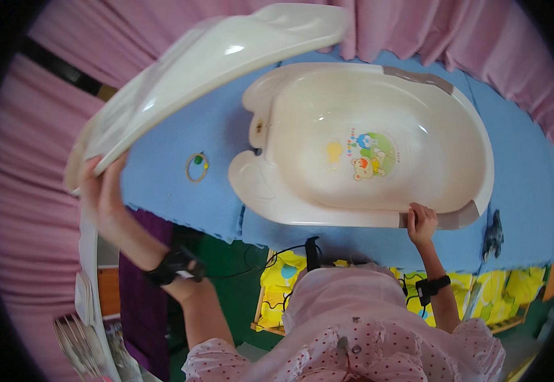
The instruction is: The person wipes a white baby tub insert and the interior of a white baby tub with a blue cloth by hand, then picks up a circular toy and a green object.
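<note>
A cream-white baby bathtub (289, 197) lies with its hollow side up on the blue-covered table, a cartoon bear print on its floor. My right hand (422, 223) is closed over its near rim, beside the brown-grey grip patch at the right end. Up on the left, a long curved white plastic shell (207, 57) is tilted above the table, its inside turned away from me. My left hand (104, 188) grips the shell's lower near end, slightly blurred, with some fingers hidden. Exactly what kind of piece the shell is, I cannot tell.
On the blue cloth (162, 172) between shell and tub lies a small ring with green and yellow beads (197, 167). A grey toy-like object (493, 235) lies right of the tub. Pink curtains (404, 25) surround the table. Yellow-lined wooden crates (283, 280) stand below its near edge.
</note>
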Demonstrator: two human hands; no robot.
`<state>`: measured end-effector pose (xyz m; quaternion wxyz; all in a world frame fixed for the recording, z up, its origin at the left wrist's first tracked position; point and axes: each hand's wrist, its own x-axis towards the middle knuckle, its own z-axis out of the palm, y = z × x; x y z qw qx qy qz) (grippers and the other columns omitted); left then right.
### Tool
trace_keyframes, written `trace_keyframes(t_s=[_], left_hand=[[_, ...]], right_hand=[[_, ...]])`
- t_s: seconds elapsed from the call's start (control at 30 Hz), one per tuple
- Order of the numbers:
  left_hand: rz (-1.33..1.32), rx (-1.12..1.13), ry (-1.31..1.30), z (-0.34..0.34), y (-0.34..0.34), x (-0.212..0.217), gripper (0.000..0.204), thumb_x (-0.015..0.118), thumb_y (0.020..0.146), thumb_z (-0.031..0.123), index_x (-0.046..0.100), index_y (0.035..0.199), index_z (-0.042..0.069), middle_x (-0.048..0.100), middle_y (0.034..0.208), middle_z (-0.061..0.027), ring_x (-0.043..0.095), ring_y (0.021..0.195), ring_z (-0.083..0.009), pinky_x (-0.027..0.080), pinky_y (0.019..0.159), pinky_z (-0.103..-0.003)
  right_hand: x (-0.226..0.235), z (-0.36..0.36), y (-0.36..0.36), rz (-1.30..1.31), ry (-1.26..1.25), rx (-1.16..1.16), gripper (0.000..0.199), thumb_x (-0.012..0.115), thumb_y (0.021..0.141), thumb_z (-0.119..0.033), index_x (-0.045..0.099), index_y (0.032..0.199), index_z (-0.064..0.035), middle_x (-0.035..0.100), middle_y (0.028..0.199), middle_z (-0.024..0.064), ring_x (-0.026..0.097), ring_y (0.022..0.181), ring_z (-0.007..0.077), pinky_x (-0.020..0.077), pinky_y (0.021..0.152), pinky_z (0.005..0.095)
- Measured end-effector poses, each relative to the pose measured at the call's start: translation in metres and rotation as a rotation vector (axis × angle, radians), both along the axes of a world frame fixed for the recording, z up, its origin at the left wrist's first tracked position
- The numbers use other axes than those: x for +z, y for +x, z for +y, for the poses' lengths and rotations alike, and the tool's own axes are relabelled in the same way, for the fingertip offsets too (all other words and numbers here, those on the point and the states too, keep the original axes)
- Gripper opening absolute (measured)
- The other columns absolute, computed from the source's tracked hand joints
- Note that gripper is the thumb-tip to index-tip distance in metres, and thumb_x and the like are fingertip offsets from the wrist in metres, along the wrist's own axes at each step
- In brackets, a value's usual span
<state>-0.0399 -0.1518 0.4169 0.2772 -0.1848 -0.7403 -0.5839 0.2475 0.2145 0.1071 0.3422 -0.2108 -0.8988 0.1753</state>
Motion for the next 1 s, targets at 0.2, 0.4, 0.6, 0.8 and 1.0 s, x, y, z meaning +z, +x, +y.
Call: trace_keyframes(t_s=[0.2, 0.4, 0.6, 0.8, 1.0], left_hand=[[-0.603, -0.492, 0.707, 0.028, 0.052, -0.034, 0.01, 0.047, 0.067, -0.005, 0.047, 0.078, -0.003, 0.052, 0.076, -0.0131, 0.051, 0.078, -0.0219, 0.044, 0.079, -0.034], [-0.491, -0.459, 0.283, 0.061, 0.118, -0.065, 0.011, 0.044, 0.07, -0.005, 0.046, 0.079, 0.0, 0.051, 0.076, -0.0082, 0.052, 0.073, -0.0175, 0.044, 0.071, -0.03], [-0.614, -0.777, 0.198, 0.091, 0.142, -0.099, 0.027, 0.048, 0.072, -0.003, 0.044, 0.098, 0.001, 0.048, 0.091, -0.0067, 0.047, 0.088, -0.0167, 0.041, 0.078, -0.029], [-1.273, -0.8, 0.93, 0.099, 0.126, -0.114, 0.049, 0.047, 0.069, -0.003, 0.032, 0.116, 0.0, 0.041, 0.11, -0.0124, 0.046, 0.101, -0.0275, 0.04, 0.089, -0.045], [-1.196, -0.661, 0.762, 0.087, 0.136, -0.059, 0.043, 0.046, 0.078, 0.006, 0.031, 0.117, 0.002, 0.042, 0.111, -0.0145, 0.045, 0.105, -0.0278, 0.04, 0.088, -0.045]], right_hand=[[0.0, 0.009, -0.002, -0.008, -0.557, 0.029, 0.072, 0.062, 0.065, -0.006, 0.026, 0.127, -0.0094, 0.047, 0.117, 0.0091, 0.058, 0.078, 0.018, 0.0443, 0.075, 0.0265], [-0.048, 0.061, 0.011, 0.351, -0.431, -0.179, 0.078, 0.063, 0.07, -0.017, 0.016, 0.131, -0.0066, 0.032, 0.129, 0.0106, 0.052, 0.094, 0.0262, 0.0412, 0.083, 0.0343], [-0.054, 0.068, 0.002, 0.564, -0.774, 0.025, 0.065, 0.059, 0.073, -0.019, 0.024, 0.126, -0.0058, 0.037, 0.124, 0.0109, 0.05, 0.097, 0.0247, 0.0397, 0.085, 0.0343], [-0.048, 0.084, 0.017, 0.634, -0.857, 0.174, 0.053, 0.056, 0.076, -0.022, 0.032, 0.12, -0.0051, 0.042, 0.118, 0.0112, 0.048, 0.1, 0.0232, 0.0382, 0.088, 0.0343], [-0.016, 0.132, 0.058, 0.654, -0.688, 0.295, 0.043, 0.052, 0.078, -0.025, 0.04, 0.115, -0.0043, 0.046, 0.113, 0.0115, 0.046, 0.103, 0.0217, 0.0367, 0.09, 0.0343]])
